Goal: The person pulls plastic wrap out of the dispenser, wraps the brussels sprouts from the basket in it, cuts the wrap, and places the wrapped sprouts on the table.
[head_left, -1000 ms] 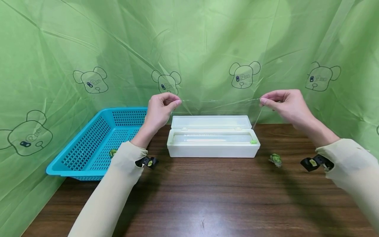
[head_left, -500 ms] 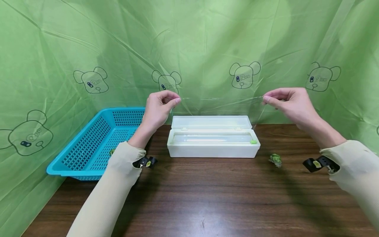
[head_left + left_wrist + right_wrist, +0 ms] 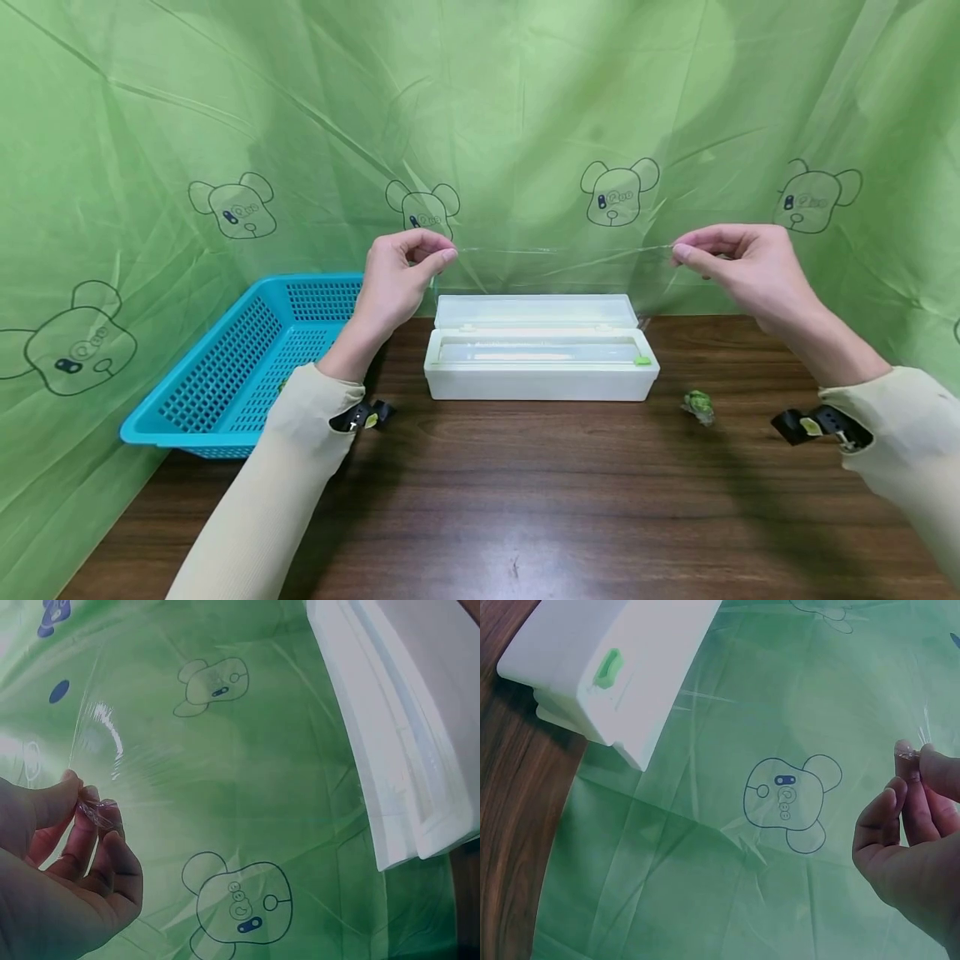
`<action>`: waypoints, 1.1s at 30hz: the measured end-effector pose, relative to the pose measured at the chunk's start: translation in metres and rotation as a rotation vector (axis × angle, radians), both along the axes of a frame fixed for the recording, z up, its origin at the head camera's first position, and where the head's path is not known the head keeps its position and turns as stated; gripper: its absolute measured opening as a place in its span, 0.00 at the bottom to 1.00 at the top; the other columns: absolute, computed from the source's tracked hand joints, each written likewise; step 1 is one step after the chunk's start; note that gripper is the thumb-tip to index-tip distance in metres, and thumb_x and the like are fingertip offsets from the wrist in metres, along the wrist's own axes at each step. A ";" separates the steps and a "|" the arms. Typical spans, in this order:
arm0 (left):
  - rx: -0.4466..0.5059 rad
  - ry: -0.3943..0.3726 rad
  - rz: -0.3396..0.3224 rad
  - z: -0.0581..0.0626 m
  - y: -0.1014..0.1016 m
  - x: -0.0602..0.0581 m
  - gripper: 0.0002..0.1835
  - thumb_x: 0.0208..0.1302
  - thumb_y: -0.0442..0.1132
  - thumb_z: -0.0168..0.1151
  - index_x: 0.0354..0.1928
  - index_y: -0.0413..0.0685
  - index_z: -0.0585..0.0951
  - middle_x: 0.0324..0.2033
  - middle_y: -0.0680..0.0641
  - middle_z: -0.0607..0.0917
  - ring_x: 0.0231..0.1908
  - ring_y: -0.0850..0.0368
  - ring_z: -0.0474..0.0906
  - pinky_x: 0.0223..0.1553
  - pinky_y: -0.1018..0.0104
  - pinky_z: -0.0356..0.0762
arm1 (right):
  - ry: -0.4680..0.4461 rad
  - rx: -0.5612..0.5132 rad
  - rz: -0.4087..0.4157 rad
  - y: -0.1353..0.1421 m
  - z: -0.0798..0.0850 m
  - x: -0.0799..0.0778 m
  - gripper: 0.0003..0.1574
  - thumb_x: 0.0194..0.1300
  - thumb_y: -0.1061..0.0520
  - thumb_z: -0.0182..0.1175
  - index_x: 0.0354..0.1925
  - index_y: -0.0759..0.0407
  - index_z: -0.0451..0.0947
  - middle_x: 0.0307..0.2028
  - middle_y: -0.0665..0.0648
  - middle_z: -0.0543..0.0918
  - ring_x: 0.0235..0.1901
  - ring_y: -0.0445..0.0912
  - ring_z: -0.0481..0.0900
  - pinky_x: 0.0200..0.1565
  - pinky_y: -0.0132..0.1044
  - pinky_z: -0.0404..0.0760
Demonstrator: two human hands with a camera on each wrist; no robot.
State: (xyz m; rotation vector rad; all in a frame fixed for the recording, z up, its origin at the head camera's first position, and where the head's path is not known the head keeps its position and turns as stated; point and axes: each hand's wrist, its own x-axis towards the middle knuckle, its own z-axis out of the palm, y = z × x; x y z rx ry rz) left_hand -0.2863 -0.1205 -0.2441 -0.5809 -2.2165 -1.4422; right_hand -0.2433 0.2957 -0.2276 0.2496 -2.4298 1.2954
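A clear sheet of plastic wrap (image 3: 555, 250) is stretched level between my two hands, above and behind a white wrap dispenser box (image 3: 540, 383). My left hand (image 3: 397, 275) pinches one corner between thumb and forefinger; in the left wrist view a crumpled bit of the wrap (image 3: 101, 812) shows at its fingertips. At the other corner my right hand (image 3: 750, 262) pinches the wrap between thumb and fingers. The dispenser's lid (image 3: 536, 311) stands up at the back, and a clear wrap roll lies inside. A green slider (image 3: 642, 361) sits at its right end.
To the left stands a blue plastic basket (image 3: 195, 392), with a small green item mostly hidden by my left sleeve. A small green vegetable piece in clear wrap (image 3: 699, 406) lies on the wooden table (image 3: 510, 492). A green printed curtain (image 3: 510, 100) closes off the back.
My right hand has moved a little to the right and my left hand slightly left, so the wrap spans wider between them. The dispenser and basket have stayed put.
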 end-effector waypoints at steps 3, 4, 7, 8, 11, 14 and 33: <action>0.011 0.013 -0.006 0.001 -0.001 0.002 0.05 0.70 0.35 0.72 0.43 0.41 0.90 0.30 0.44 0.85 0.31 0.55 0.76 0.33 0.67 0.70 | 0.001 -0.007 0.002 -0.001 0.001 0.003 0.15 0.72 0.52 0.71 0.50 0.59 0.89 0.39 0.48 0.92 0.35 0.39 0.84 0.37 0.27 0.80; 0.013 0.014 -0.006 0.001 -0.001 0.003 0.05 0.70 0.35 0.72 0.43 0.41 0.90 0.30 0.45 0.85 0.31 0.55 0.76 0.33 0.67 0.70 | 0.000 -0.007 0.000 -0.001 0.001 0.004 0.15 0.72 0.51 0.71 0.50 0.59 0.90 0.38 0.47 0.91 0.35 0.39 0.84 0.37 0.27 0.80; 0.012 0.017 -0.005 0.002 -0.003 0.006 0.05 0.70 0.36 0.72 0.43 0.42 0.90 0.30 0.45 0.85 0.31 0.54 0.75 0.32 0.67 0.68 | -0.003 -0.008 -0.005 -0.001 0.002 0.007 0.15 0.71 0.51 0.71 0.50 0.58 0.90 0.38 0.46 0.91 0.36 0.39 0.84 0.37 0.27 0.80; 0.010 0.018 -0.004 0.002 -0.003 0.008 0.05 0.70 0.36 0.72 0.43 0.42 0.90 0.30 0.45 0.85 0.31 0.54 0.75 0.32 0.67 0.68 | -0.005 -0.005 -0.008 -0.001 0.002 0.008 0.15 0.71 0.51 0.71 0.50 0.57 0.90 0.38 0.45 0.91 0.36 0.39 0.84 0.37 0.27 0.80; 0.002 0.022 -0.005 0.003 -0.004 0.011 0.05 0.70 0.36 0.72 0.43 0.42 0.90 0.31 0.45 0.86 0.32 0.53 0.76 0.33 0.67 0.68 | 0.002 0.001 -0.016 -0.002 0.003 0.012 0.15 0.71 0.50 0.72 0.50 0.57 0.90 0.37 0.43 0.91 0.36 0.39 0.83 0.36 0.27 0.78; -0.001 0.026 -0.016 0.004 -0.004 0.015 0.05 0.70 0.36 0.72 0.43 0.42 0.90 0.33 0.43 0.87 0.33 0.52 0.77 0.35 0.67 0.70 | 0.018 0.009 -0.020 -0.003 0.003 0.015 0.15 0.71 0.50 0.72 0.50 0.57 0.90 0.36 0.42 0.91 0.34 0.39 0.82 0.34 0.28 0.77; -0.066 -0.003 -0.056 -0.003 -0.013 0.054 0.04 0.72 0.36 0.70 0.43 0.45 0.90 0.30 0.48 0.86 0.29 0.52 0.77 0.28 0.67 0.71 | 0.031 0.041 -0.030 -0.002 -0.013 0.055 0.11 0.71 0.55 0.71 0.47 0.60 0.90 0.35 0.43 0.91 0.27 0.38 0.81 0.27 0.30 0.73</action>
